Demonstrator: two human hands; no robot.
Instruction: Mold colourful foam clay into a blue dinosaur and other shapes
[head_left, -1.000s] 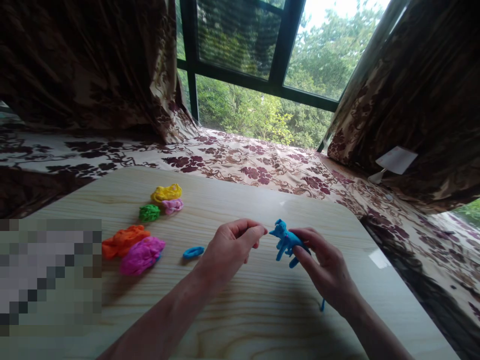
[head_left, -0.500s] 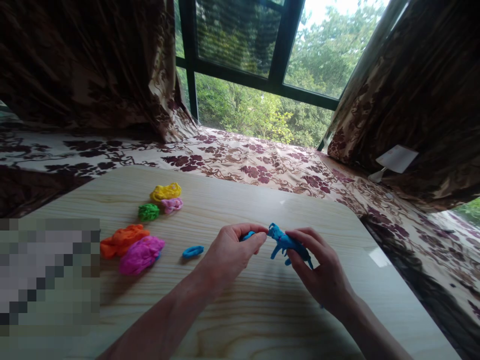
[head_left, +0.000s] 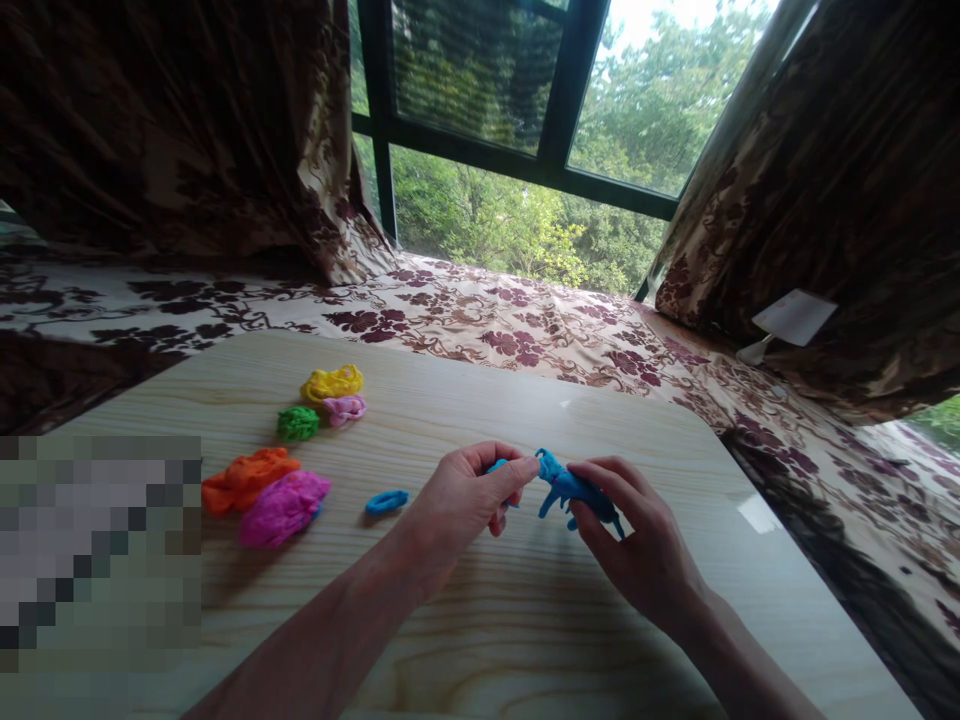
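A small blue clay animal figure [head_left: 571, 488] with legs and a tail is gripped from the right by my right hand [head_left: 651, 525], its thumb and fingers closed round the body. My left hand [head_left: 466, 492] is closed too, with a piece of blue clay [head_left: 496, 466] showing between its fingers. The tips of its thumb and forefinger meet the figure's head end. To the left of my left hand, a blue clay ring [head_left: 387, 502] lies flat on the wooden table [head_left: 465, 640].
On the table's left side are lumps of clay: yellow [head_left: 332, 383], pale pink [head_left: 345, 409], green [head_left: 298, 423], orange [head_left: 250, 479] and magenta [head_left: 285, 508]. Flowered fabric [head_left: 510, 310] lies beyond the table, below a window. A white object [head_left: 795, 317] stands at right.
My left thumb has shifted slightly right and up against the figure's head, and its lower fingers have come into view. The right hand keeps its hold on the figure.
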